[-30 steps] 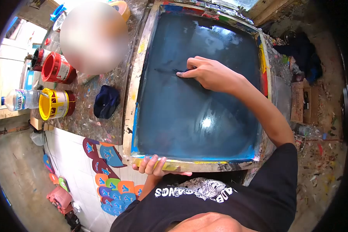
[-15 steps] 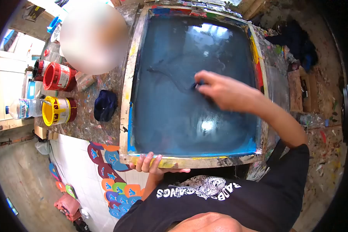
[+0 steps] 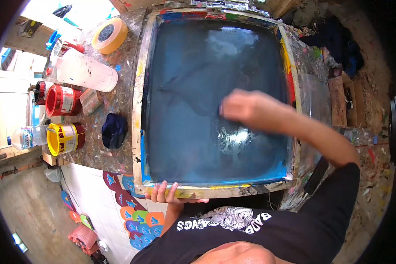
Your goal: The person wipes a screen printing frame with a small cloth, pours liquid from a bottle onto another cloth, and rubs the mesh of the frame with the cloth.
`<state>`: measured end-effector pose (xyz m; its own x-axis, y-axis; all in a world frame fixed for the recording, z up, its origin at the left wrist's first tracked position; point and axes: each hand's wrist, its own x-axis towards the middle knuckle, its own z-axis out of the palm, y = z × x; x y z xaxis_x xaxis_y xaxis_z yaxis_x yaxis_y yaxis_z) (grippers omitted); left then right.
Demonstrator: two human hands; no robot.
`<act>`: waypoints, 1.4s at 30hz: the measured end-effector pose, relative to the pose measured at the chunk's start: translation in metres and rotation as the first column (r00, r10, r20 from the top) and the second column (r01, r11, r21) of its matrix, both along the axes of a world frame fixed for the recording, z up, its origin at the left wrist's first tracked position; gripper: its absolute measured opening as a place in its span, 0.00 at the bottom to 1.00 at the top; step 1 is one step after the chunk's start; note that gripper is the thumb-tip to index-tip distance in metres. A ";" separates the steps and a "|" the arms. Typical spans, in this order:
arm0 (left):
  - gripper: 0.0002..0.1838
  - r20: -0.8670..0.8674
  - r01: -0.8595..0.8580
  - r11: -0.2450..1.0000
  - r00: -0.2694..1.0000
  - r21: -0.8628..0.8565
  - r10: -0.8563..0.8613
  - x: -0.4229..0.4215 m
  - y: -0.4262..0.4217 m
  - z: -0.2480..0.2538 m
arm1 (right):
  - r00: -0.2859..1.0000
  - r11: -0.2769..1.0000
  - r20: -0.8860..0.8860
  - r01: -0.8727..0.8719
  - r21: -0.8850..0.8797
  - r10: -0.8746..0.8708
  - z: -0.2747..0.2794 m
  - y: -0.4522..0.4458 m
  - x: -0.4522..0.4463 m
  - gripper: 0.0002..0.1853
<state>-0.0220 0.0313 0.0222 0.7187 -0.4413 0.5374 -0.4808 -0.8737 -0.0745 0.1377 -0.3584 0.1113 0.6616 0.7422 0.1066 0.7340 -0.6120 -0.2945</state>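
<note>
A wooden-framed printing screen (image 3: 185, 145) with dark blue-grey mesh lies before me, its frame stained with paint. My left hand (image 3: 165, 193) grips the near edge of the frame, fingers over the top and thumb below. Over the middle of the mesh is my right hand (image 3: 246, 110), closed and blurred by motion. A small dark bit shows at its fingertips, too smeared to name. Just below that hand, a streaked, shiny patch lies on the mesh. A crumpled dark blue cloth (image 3: 114, 131) rests on the table left of the frame.
To the left stand a yellow paint tub (image 3: 65, 138), a red paint tub (image 3: 64, 101), a water bottle (image 3: 28, 137), a whitish plastic bottle (image 3: 88, 70) and a tape roll (image 3: 110, 36). A cardboard box (image 3: 341, 101) is at right. Colourful printed pieces (image 3: 141, 222) lie lower left.
My right hand has moved slightly down the mesh. The bright reflection beneath it has turned streaky, and the dark curved mark at left looks fainter. The view has shifted a little.
</note>
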 end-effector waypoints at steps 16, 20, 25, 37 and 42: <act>0.52 0.118 0.012 0.991 0.993 -0.134 0.004 0.005 -0.008 -0.008 | 0.924 0.927 0.126 0.371 -0.059 -0.362 -0.011 -0.068 0.033 0.14; 0.52 0.152 0.035 0.991 0.988 -0.127 -0.016 0.009 -0.009 -0.006 | 0.896 0.894 0.016 0.444 -0.060 -0.444 -0.004 -0.053 -0.034 0.14; 0.52 0.201 0.053 0.991 0.979 -0.120 -0.028 0.016 -0.008 -0.008 | 0.991 0.990 -0.043 0.125 -0.061 -0.127 -0.006 -0.036 -0.121 0.11; 0.51 0.267 0.099 0.983 0.962 -0.155 -0.055 0.029 -0.012 -0.007 | 0.913 0.901 -0.162 0.317 -0.296 -0.375 0.021 -0.046 -0.146 0.11; 0.51 0.280 0.128 0.977 0.957 -0.172 -0.076 0.030 -0.014 -0.008 | 0.786 0.757 -0.041 0.577 -0.307 -0.616 0.011 -0.076 -0.089 0.11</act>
